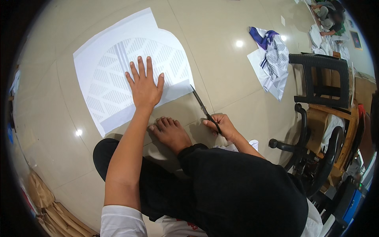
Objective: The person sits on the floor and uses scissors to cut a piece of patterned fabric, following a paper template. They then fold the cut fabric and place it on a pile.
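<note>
A white sheet with a grey striped, curved pattern lies flat on the tiled floor; I cannot tell if it is paper or cloth. My left hand presses on it, palm down with fingers spread. Black-handled scissors are in my right hand, whose fingers wrap round the handles. The blade tips reach the sheet's right edge, near its lower right corner. My bare foot rests on the floor just below the sheet.
Crumpled striped cloth with a purple part lies on the floor to the right. Beyond are a dark plastic stool and a black chair base. Brown paper sits at lower left. Another person is at far upper right.
</note>
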`<action>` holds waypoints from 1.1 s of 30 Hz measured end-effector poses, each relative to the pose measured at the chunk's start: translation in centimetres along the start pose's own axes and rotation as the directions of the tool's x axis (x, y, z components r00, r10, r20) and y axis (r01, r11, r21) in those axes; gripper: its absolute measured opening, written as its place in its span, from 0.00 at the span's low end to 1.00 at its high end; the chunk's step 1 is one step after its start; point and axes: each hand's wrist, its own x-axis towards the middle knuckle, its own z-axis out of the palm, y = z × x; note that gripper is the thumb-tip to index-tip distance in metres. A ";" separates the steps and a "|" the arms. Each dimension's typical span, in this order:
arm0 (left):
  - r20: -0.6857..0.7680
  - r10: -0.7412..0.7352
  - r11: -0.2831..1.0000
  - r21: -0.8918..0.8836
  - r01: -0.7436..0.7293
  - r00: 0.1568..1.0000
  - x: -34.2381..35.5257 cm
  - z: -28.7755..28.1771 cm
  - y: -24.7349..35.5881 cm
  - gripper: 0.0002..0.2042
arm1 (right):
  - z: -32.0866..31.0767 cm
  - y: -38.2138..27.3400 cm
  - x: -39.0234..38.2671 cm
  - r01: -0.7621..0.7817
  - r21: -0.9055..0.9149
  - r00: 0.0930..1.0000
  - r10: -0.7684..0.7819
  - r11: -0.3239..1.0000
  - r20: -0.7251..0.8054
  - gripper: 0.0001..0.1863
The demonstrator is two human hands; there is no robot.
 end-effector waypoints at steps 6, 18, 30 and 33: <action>-0.007 -0.002 1.000 -0.006 0.001 1.000 0.1 0.1 0.1 0.38 | -0.2 0.2 0.3 0.024 0.025 1.000 -0.025 0.999 0.009 0.21; -0.031 0.009 1.000 -0.013 -0.009 0.999 0.2 0.4 0.0 0.38 | 0.1 0.1 0.0 0.028 0.004 1.000 -0.028 1.000 0.001 0.21; -0.020 0.006 1.000 0.007 -0.006 1.000 0.1 0.3 0.1 0.38 | 0.1 0.2 0.9 0.031 0.026 0.999 -0.031 0.999 0.012 0.22; -0.021 0.007 1.000 0.016 -0.007 1.000 0.2 0.3 0.1 0.38 | -0.1 0.5 1.0 0.044 0.031 0.999 -0.045 0.999 0.018 0.21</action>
